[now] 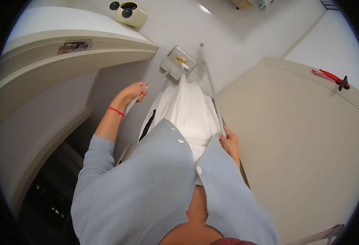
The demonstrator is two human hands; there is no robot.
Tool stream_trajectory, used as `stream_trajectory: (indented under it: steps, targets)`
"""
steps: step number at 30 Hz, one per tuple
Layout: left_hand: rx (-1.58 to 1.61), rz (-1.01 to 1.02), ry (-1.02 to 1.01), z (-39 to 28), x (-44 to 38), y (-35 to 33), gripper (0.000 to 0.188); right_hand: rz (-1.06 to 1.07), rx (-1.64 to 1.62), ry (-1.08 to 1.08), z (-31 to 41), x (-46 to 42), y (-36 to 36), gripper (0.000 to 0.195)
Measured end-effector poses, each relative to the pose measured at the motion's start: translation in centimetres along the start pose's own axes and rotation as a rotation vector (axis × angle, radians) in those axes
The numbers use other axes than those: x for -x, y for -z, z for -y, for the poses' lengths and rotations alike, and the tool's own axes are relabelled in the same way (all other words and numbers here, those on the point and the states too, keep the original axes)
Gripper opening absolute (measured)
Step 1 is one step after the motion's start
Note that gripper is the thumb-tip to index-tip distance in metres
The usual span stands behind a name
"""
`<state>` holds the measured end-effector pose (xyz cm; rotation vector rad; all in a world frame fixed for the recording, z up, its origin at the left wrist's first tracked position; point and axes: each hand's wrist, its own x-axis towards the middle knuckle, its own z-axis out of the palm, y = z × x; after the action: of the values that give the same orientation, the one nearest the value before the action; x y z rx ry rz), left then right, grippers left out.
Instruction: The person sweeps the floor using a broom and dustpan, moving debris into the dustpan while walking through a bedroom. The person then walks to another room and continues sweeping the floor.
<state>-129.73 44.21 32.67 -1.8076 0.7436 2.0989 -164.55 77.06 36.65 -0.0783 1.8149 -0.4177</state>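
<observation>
My left hand [135,92] grips the pale handle of a long-handled dustpan [168,69] low over the floor. Inside the pan are yellowish, straw-like debris [179,59] and a crumpled white scrap [185,66]. A thin light-grey pole [211,82], seemingly a broom handle, is held in my right hand [230,142] beside my white skirt [189,107]. The pole's far end looks blurred, to the right of the dustpan, and its head cannot be made out clearly.
A beige door [289,131] stands at the right, a red strap [328,75] hanging on its handle [343,83]. To the left is a door frame [121,53] with a metal strike plate [75,47]. A cream bin with black round parts [133,16] sits beyond it on the pale floor [228,36].
</observation>
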Motion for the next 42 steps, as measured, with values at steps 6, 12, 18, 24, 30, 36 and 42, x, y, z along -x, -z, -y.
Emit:
stream_trajectory:
  steps: [6,12,18,24,30,36,42]
  targets:
    - [0.15,-0.049,0.036,-4.9,7.0,-2.0,0.063,-0.253,-0.351,-0.079,5.3,-1.9,2.1,0.049]
    - [0.276,-0.063,0.078,-7.8,9.5,-0.7,0.067,-0.255,-0.455,-0.22,12.8,-9.8,3.7,0.053]
    - [0.343,-0.045,0.113,-12.8,7.0,3.1,0.068,-0.121,-0.395,-0.237,26.6,-15.3,-6.7,0.054]
    - [0.332,-0.053,0.135,-20.3,0.7,8.0,0.066,0.06,-0.429,-0.209,40.9,-23.5,-13.3,0.066]
    - [0.455,-0.043,0.091,-24.6,-4.7,12.6,0.064,-0.054,-0.433,-0.198,43.3,-23.0,-9.6,0.063]
    - [0.543,-0.037,0.02,-30.0,-7.2,18.2,0.064,-0.192,-0.466,-0.238,49.4,-25.1,-10.4,0.067]
    - [0.669,-0.08,0.01,-36.0,-9.1,24.6,0.065,-0.114,-0.462,-0.175,61.6,-34.2,-19.9,0.057]
